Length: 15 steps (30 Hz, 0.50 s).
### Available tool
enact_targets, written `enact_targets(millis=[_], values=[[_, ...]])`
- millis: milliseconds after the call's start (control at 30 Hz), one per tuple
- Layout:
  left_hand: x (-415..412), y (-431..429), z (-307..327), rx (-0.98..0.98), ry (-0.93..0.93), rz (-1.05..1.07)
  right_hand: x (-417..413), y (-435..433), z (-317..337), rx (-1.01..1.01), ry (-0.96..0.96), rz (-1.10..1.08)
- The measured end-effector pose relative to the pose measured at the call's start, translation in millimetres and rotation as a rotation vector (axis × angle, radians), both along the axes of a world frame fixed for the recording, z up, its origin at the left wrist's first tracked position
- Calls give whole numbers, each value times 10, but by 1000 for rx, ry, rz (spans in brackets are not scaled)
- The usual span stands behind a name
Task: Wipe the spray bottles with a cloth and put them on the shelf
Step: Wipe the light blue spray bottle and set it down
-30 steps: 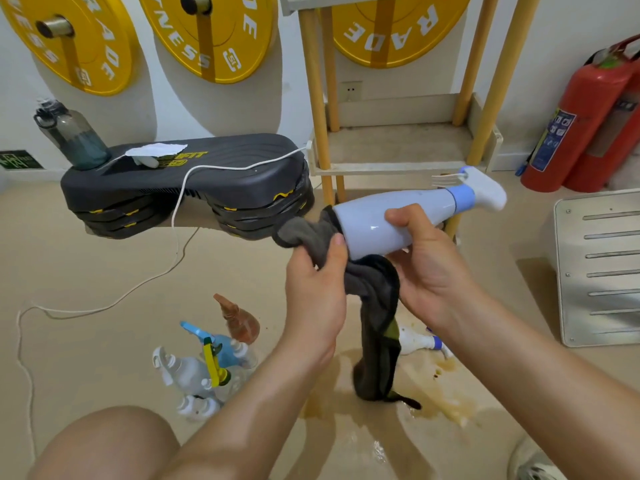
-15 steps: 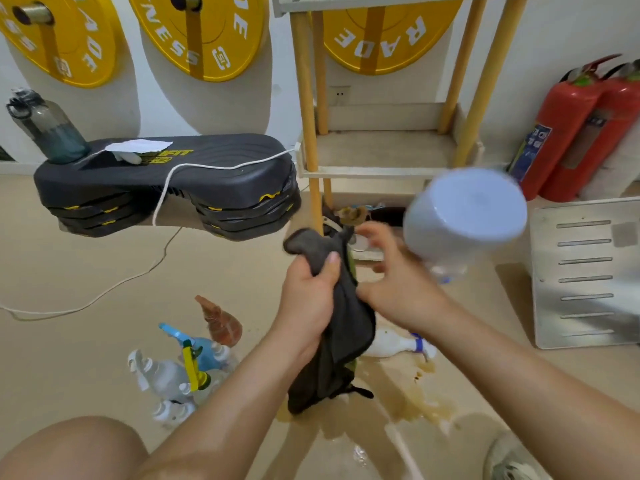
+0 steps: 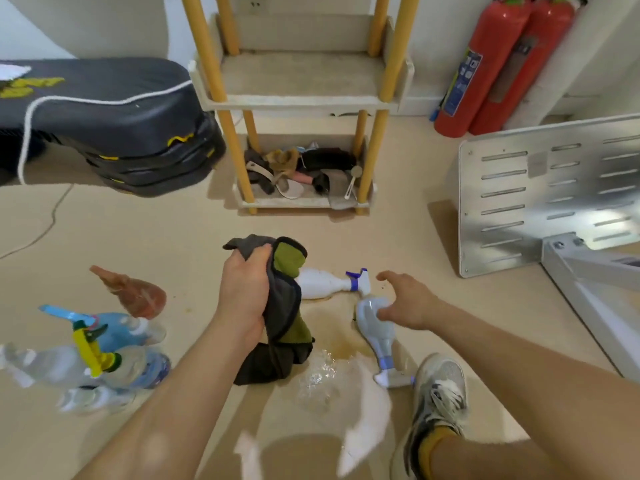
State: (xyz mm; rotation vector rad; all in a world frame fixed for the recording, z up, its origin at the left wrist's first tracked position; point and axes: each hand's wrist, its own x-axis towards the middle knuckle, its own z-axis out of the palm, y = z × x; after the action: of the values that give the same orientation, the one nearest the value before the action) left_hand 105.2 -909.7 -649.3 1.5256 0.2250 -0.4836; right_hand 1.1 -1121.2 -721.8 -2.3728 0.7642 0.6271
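My left hand (image 3: pixel 247 289) grips a dark grey and green cloth (image 3: pixel 285 306) that hangs down to the floor. My right hand (image 3: pixel 407 301) hovers with its fingers spread over a pale blue spray bottle (image 3: pixel 374 329); the thumb is at the bottle's base. That bottle lies tilted on the floor, nozzle toward my shoe. A white bottle with a blue trigger (image 3: pixel 323 284) lies just behind the cloth. The wooden shelf unit (image 3: pixel 298 98) stands ahead, its middle shelf bare.
Several more spray bottles (image 3: pixel 114 330) lie in a heap at the left. A wet patch (image 3: pixel 332 351) spreads on the floor by my shoe (image 3: pixel 440 393). A black step platform (image 3: pixel 104 112) is at the left; a metal panel (image 3: pixel 540 188) and fire extinguishers (image 3: pixel 485 64) are at the right.
The pale blue bottle went from raised in my right hand down to the floor, and the hand has opened. My view tilted downward. The left hand kept the cloth.
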Motion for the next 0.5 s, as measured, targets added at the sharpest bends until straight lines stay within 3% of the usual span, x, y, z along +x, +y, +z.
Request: enact_targets(millis=[67,200,333,500], values=[[-80,31,-142,24,51,-13,-121,26,-368,-5,92,8],[-257,32,-501,31,210,-50,-238,147,-1048,41,170,-277],[-339,44,-754,34,348,-77,-206,333,-1554,-37,176,-331],[-309,129,-978,8,348,-130,19,402,-1883,-167,72,-452]])
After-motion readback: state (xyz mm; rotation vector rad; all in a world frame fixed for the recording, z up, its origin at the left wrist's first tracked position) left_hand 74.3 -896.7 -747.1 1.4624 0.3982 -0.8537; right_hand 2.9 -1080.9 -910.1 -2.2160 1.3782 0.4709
